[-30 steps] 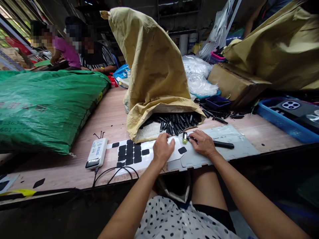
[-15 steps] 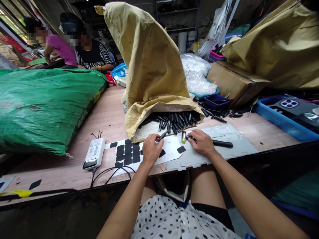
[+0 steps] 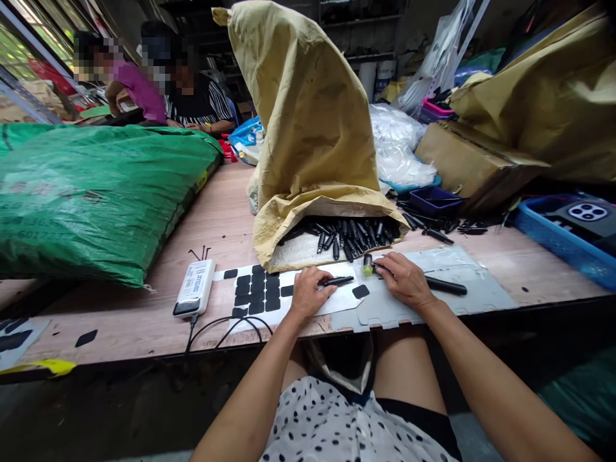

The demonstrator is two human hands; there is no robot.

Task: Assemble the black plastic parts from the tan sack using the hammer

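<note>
My left hand (image 3: 307,292) is closed on a slim black cylindrical part (image 3: 339,280), which points right above the white sheet (image 3: 344,300). In my right hand (image 3: 403,280) is a small hammer (image 3: 448,285); its head with a yellow-green face shows left of my fingers, and its black handle sticks out to the right. Beneath that hand lies a grey board (image 3: 481,296). Beyond both hands, a brown paper sack (image 3: 308,115) spills many similar black parts (image 3: 353,234). Rows of black rounded-square pads (image 3: 257,289) sit on the white sheet.
A full green sack (image 3: 101,199) covers the table's left. Near it lies a white power bank (image 3: 195,287) with a black cable. At right are a cardboard box (image 3: 481,157), a dark blue tray (image 3: 436,200) and a blue basket (image 3: 568,250). Two people (image 3: 199,102) sit beyond.
The black part in my left hand has turned from slanting upward to nearly level, pointing right. My right hand keeps its hold on the hammer. The whole view has shifted slightly.
</note>
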